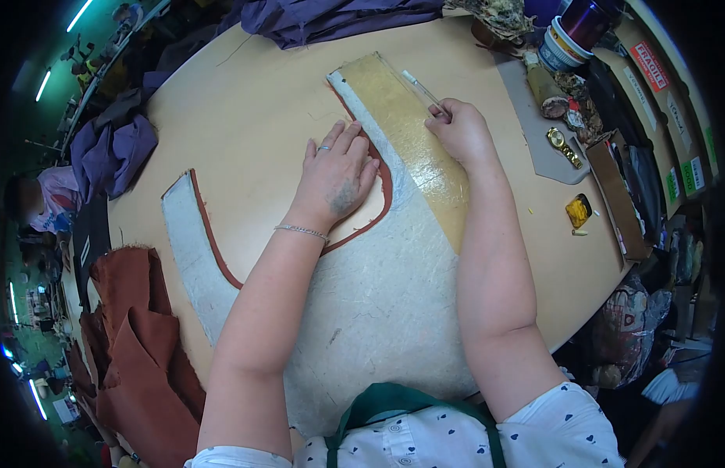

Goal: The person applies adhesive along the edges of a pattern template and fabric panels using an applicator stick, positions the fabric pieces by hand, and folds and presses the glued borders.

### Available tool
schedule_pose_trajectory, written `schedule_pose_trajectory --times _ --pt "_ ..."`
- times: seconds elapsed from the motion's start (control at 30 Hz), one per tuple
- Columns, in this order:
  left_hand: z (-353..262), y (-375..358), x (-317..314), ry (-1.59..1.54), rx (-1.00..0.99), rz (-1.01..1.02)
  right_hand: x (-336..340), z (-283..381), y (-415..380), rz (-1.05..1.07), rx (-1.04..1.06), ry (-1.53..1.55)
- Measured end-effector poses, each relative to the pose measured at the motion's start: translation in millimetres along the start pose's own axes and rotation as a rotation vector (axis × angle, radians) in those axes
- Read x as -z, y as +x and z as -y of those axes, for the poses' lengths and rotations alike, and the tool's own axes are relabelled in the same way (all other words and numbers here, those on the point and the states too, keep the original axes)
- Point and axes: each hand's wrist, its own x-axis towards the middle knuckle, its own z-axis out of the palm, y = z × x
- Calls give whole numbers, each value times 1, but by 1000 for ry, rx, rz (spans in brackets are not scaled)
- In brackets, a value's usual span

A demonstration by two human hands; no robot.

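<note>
A large grey-white pattern piece [362,312] with a deep U-shaped cutout lies on the table, and a shiny tan strip [413,129] runs along its right side. Brown fabric [389,191] shows as a narrow band along the cutout's edge. My left hand [339,171] rests flat at that edge, fingers stretched out over the fabric band. Pinched in my right hand [462,132] is a slim, clear pen-like stick with a white end [410,76], held over the right border of the tan strip.
Brown cloth [144,343] is heaped at the left, with purple cloth [331,19] at the far edge. To the right are a gold watch [564,147], a small yellow-and-black item [579,210], a cardboard box [616,195] and a stacked cup [565,43]. Another person [54,199] sits far left.
</note>
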Motion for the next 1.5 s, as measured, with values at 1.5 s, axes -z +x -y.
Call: schedule_pose_trajectory --times 1.5 --pt "-119 -49 -3 -409 -25 69 -16 51 2 553 327 110"
